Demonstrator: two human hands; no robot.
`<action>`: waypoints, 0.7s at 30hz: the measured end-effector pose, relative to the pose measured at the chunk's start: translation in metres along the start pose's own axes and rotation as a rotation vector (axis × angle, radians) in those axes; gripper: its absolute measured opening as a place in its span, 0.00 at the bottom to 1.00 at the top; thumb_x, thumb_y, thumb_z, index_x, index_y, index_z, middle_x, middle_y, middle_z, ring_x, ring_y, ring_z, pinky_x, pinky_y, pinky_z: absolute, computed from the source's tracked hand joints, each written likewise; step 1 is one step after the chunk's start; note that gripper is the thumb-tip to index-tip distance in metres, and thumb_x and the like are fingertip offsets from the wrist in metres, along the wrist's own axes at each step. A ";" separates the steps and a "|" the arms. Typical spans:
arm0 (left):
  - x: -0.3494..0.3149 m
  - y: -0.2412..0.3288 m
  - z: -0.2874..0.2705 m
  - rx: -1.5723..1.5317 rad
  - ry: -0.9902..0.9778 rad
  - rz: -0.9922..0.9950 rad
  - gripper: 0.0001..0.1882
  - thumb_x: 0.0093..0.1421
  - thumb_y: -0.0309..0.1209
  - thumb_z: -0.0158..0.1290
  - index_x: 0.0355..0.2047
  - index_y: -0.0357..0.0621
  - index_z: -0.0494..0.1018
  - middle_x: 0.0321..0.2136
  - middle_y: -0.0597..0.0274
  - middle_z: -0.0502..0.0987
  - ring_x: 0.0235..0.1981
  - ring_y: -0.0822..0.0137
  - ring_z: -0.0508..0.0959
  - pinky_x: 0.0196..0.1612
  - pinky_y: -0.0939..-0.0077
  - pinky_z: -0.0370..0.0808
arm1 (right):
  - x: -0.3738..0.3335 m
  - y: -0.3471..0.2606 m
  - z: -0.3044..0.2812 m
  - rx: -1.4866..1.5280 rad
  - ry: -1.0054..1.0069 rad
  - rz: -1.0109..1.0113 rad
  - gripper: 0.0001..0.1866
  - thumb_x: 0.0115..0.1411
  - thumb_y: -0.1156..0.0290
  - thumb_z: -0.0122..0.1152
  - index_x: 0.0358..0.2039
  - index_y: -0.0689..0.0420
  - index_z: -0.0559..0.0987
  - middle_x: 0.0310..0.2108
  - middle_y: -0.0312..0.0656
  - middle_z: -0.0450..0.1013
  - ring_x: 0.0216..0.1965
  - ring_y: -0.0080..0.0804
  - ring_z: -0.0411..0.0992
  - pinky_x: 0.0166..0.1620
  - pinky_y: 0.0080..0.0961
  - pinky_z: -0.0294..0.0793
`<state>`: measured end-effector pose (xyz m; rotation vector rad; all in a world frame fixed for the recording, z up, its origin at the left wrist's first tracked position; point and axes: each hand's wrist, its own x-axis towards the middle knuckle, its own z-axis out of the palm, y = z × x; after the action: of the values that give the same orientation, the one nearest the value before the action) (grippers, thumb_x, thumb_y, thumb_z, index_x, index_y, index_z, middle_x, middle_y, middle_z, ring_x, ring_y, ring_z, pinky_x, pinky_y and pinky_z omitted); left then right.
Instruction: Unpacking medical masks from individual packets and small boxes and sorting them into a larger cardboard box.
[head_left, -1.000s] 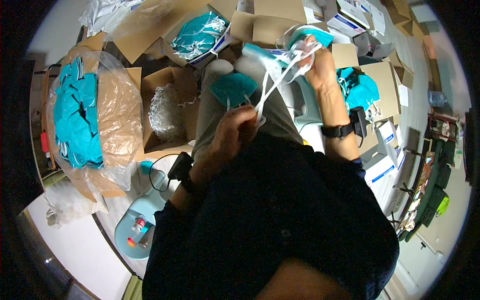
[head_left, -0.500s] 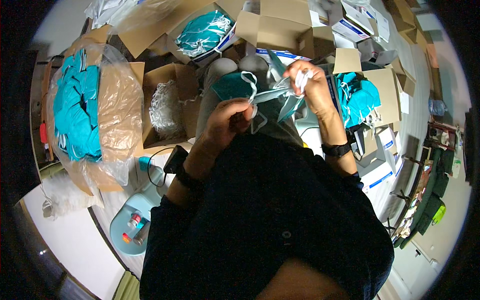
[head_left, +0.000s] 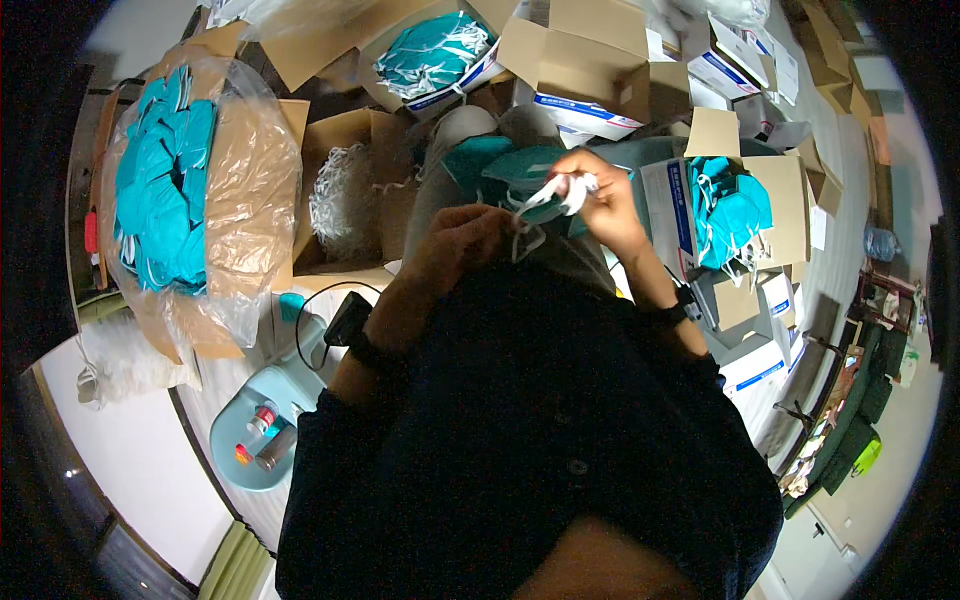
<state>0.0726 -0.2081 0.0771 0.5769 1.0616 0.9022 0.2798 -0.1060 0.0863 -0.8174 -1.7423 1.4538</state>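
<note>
A teal face mask (head_left: 525, 172) with white straps is over my lap. My right hand (head_left: 606, 205) is closed round a bunch of its white straps (head_left: 560, 193). Just left of it, my left hand (head_left: 468, 238) is pinched at a white ear loop (head_left: 530, 240) below the mask; its fingertips are partly in shadow. Another teal mask piece (head_left: 472, 160) rests on my leg, left of the held one. How many masks the right hand holds cannot be made out.
A plastic-lined carton (head_left: 250, 180) heaped with teal masks (head_left: 165, 200) stands left. Beside it, a carton (head_left: 385, 235) holds white straps (head_left: 340, 195). Mask-filled boxes stand ahead (head_left: 485, 80) and right (head_left: 780, 200). An open carton (head_left: 590, 75) is ahead. A pale blue stool (head_left: 235, 440) holds bottles.
The masks in my right hand have swung down over my lap, and that hand has dropped slightly. My left hand has shifted a little right and down, closer to it.
</note>
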 end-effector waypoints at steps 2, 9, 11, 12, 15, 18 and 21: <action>0.003 -0.003 -0.010 -0.125 0.035 -0.011 0.14 0.65 0.35 0.45 0.34 0.40 0.78 0.21 0.73 0.69 0.18 0.82 0.64 0.22 0.87 0.60 | -0.001 -0.012 -0.014 0.010 0.014 -0.042 0.05 0.53 0.82 0.58 0.31 0.61 0.74 0.32 0.36 0.69 0.38 0.24 0.68 0.41 0.20 0.66; 0.059 -0.027 -0.082 0.343 0.545 -0.008 0.16 0.60 0.42 0.52 0.30 0.42 0.80 0.24 0.65 0.77 0.22 0.71 0.73 0.29 0.75 0.72 | -0.015 -0.024 -0.030 0.478 0.165 0.120 0.05 0.53 0.79 0.55 0.31 0.57 0.74 0.23 0.35 0.71 0.23 0.19 0.65 0.28 0.14 0.62; 0.076 -0.027 -0.091 0.589 0.685 0.051 0.19 0.56 0.46 0.56 0.29 0.41 0.81 0.23 0.63 0.78 0.22 0.70 0.74 0.30 0.72 0.73 | -0.020 -0.024 -0.036 0.318 0.262 0.071 0.04 0.54 0.76 0.57 0.28 0.56 0.71 0.25 0.31 0.65 0.22 0.16 0.60 0.25 0.12 0.56; 0.085 -0.032 -0.098 0.625 0.722 0.080 0.20 0.54 0.48 0.58 0.29 0.41 0.81 0.22 0.63 0.78 0.23 0.70 0.74 0.31 0.70 0.73 | -0.020 -0.026 -0.041 0.276 0.270 0.046 0.04 0.55 0.75 0.57 0.26 0.56 0.71 0.24 0.30 0.65 0.22 0.16 0.59 0.25 0.12 0.55; 0.096 -0.017 -0.078 0.839 0.624 0.204 0.19 0.51 0.46 0.61 0.29 0.40 0.81 0.21 0.63 0.78 0.23 0.72 0.74 0.30 0.72 0.72 | -0.027 -0.027 -0.069 0.220 0.251 0.072 0.08 0.52 0.72 0.65 0.24 0.56 0.73 0.23 0.29 0.69 0.23 0.14 0.62 0.27 0.12 0.59; 0.097 -0.002 -0.067 0.666 0.513 0.454 0.15 0.51 0.39 0.63 0.28 0.37 0.80 0.20 0.64 0.76 0.22 0.75 0.72 0.28 0.77 0.70 | -0.021 -0.041 -0.083 -0.047 0.230 0.124 0.08 0.49 0.74 0.69 0.27 0.58 0.76 0.21 0.28 0.69 0.22 0.14 0.61 0.27 0.13 0.60; 0.089 0.038 -0.044 0.507 0.371 0.541 0.10 0.52 0.30 0.61 0.30 0.35 0.78 0.20 0.68 0.74 0.23 0.79 0.70 0.27 0.84 0.66 | -0.018 -0.044 -0.098 -0.326 0.167 0.206 0.14 0.45 0.77 0.71 0.35 0.60 0.79 0.22 0.28 0.69 0.23 0.15 0.60 0.29 0.13 0.60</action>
<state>0.0372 -0.1130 0.0460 1.1899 1.5234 1.2470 0.3703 -0.0761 0.1386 -1.2840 -1.8329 1.2016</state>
